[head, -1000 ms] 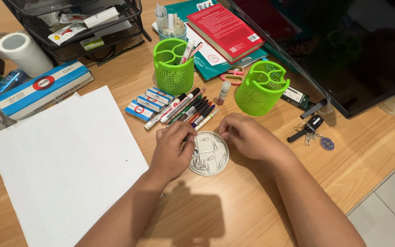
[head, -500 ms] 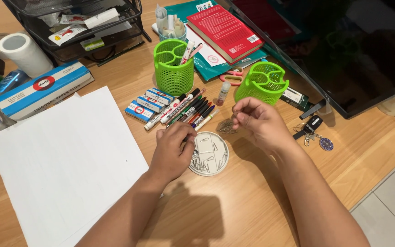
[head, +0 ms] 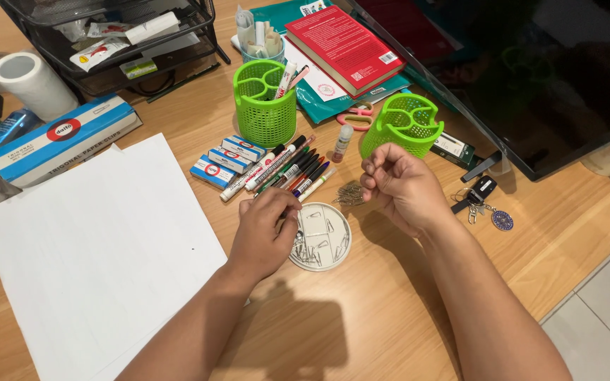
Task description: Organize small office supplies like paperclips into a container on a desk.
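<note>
A small bunch of paper clips (head: 349,195) hangs from the right hand (head: 398,187), just above the table (head: 390,310) and just beside the upper right rim of a round white dish (head: 320,237). The right grip is clenched — fingertips pinched on the bunch, the rest of the fingers curled in. The dish lies flat near the middle of the table, and more clips lie loose inside it. The left hand (head: 266,229) rests on the dish's left rim, its fingers bent down onto the edge; whether that grip pinches anything cannot be told, since the fingertips are tucked under.

Just beyond the dish, toward the far edge, a row of markers (head: 284,169) lies slanted side by side, with three small blue-and-white boxes (head: 224,161) next to them on the left. A small glue bottle (head: 343,143) stands behind the markers. Two green mesh pen cups stand farther back — one (head: 265,103) upright with a few pens in it, the other (head: 400,127) just behind the right hand. A red book (head: 344,46) lies near the far edge, and pink scissors (head: 356,118) lie between the cups. A large sheet of white paper (head: 100,254) covers the left part of the table. A bunch of keys (head: 485,204) lies to the right, near the dark monitor (head: 531,77).
</note>
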